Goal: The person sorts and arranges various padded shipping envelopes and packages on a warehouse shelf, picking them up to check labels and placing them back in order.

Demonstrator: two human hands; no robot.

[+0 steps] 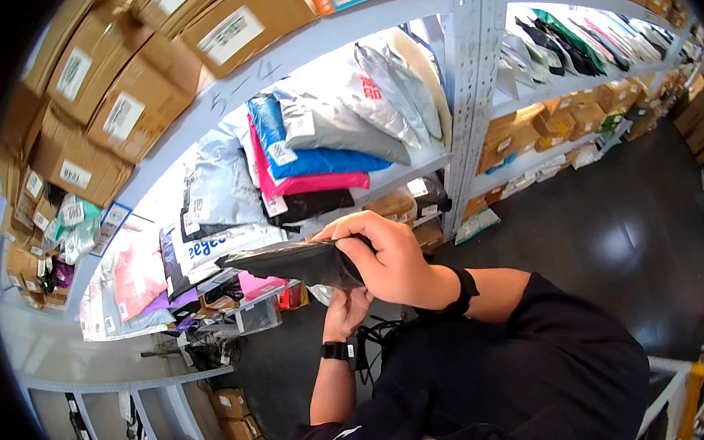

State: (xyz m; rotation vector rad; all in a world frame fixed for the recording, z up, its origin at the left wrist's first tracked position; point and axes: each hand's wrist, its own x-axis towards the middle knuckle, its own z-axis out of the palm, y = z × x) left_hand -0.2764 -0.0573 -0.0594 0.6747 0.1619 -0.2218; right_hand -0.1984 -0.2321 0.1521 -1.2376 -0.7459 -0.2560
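A flat black plastic mailer bag (306, 266) is held up in front of my chest, seen nearly edge-on. My right hand (386, 254) pinches its upper right end between thumb and fingers; a black band circles that wrist. Below it, my left hand (348, 310) grips the bag's lower edge, its fingertips partly hidden behind the bag and my other hand. My left wrist wears a black watch-like device. Just beyond the bag is a shelf of parcels, with a white bag with blue lettering (206, 256) and a black bag (313, 205) closest.
Blue (328, 160) and grey (345, 130) mailers crowd the lit shelf. Cardboard boxes (251, 39) line the shelf above. A perforated metal upright (468, 87) stands at the right. Dark floor (595, 232) lies beyond my right arm. Lower left stands a divided rack (187, 407).
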